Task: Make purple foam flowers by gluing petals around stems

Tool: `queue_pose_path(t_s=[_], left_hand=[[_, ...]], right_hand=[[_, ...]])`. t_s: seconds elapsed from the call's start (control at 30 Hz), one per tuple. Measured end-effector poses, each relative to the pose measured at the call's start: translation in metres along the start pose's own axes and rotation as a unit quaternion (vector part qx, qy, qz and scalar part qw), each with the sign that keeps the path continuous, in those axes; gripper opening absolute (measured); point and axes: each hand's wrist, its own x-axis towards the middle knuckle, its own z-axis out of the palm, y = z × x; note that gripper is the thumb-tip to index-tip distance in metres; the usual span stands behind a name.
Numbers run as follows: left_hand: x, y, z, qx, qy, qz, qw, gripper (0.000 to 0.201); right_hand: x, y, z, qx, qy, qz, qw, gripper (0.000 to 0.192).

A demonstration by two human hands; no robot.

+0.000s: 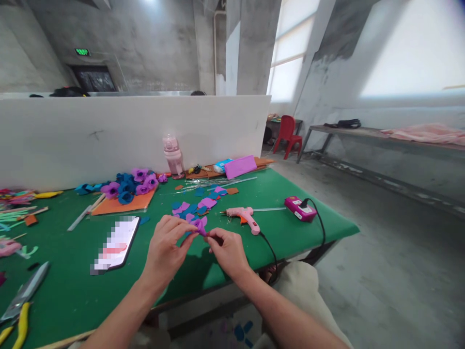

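Observation:
Between my two hands is a small purple paper flower [200, 226], held just above the near part of the green table [156, 254]. My left hand [169, 245] pinches its petals from the left with thumb and forefinger. From the right, the fingertips of my right hand [227, 249] close on its lower end; what exactly they grip there is partly hidden. Behind the flower lie loose purple and blue petals [208, 202]. A pink hot glue gun [244, 215] rests on its side to the right, with a clear glue stick in its back.
A phone [118, 242] lies left of my hands, large scissors [25, 295] at the near left. Finished purple and blue flowers [127, 186] sit on orange sheets. A pink bottle [173, 156] stands by the white partition [127, 140]. A purple power strip [300, 208] is near the right edge.

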Motion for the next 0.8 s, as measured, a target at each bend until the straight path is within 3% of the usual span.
queue_pose_path(t_s=[0.47,0.8], left_hand=[[0.0026,0.0008,-0.0001,0.01,0.006,-0.01,1.0,0.006],[0.0016,0.0008,-0.0001,0.013,0.01,-0.018,1.0,0.005]], right_hand=[[0.0004,0.0016,-0.0006,0.011,0.019,-0.002,1.0,0.013],[-0.0009,0.0002,-0.003,-0.06,0.032,-0.052,0.996,0.015]])
